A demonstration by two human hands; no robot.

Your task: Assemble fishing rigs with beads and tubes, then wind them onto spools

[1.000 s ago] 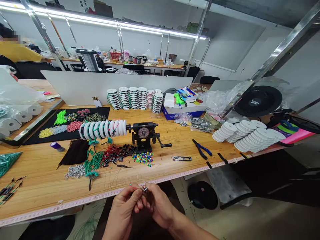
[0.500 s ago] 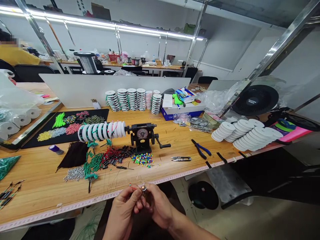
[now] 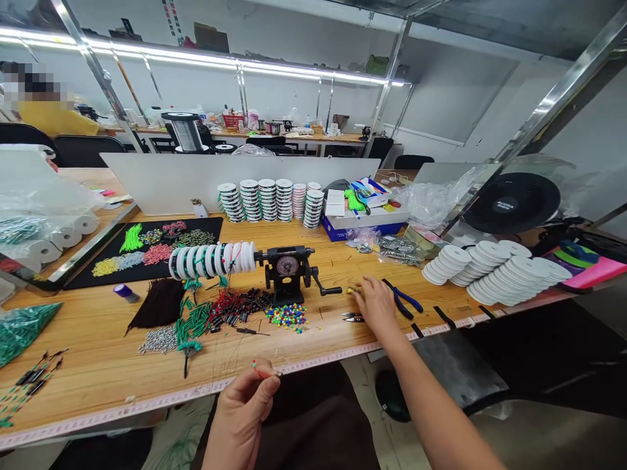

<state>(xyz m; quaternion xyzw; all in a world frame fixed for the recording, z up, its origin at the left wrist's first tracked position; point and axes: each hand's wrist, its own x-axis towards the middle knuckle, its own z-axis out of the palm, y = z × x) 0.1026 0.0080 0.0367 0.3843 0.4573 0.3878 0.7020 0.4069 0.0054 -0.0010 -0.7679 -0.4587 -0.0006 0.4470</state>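
My left hand [image 3: 245,408] is closed in a pinch in front of the table edge. Between its thumb and finger is a thin red strand [image 3: 261,372] with a small green bit at one end. My right hand [image 3: 377,308] reaches over the tabletop, fingers apart and bent downward. By its thumb tip is a small brass-coloured piece [image 3: 350,290]; whether the two touch is unclear. Under this hand lie thread snips [image 3: 351,317], their handles hidden. Blue-handled pliers [image 3: 405,301] lie just to its right.
White spools [image 3: 213,260] sit on the shaft of a black hand-crank winder [image 3: 288,267]. Coloured beads [image 3: 287,316], red and black parts [image 3: 240,307] and green tubes [image 3: 196,318] lie before it. Stacked white spools [image 3: 519,277] stand right. A person in yellow [image 3: 56,117] sits far left.
My right hand has left my left hand and moved right and forward onto the table, over the snips. The brass-coloured piece is now by its thumb. The left hand keeps its pinch.
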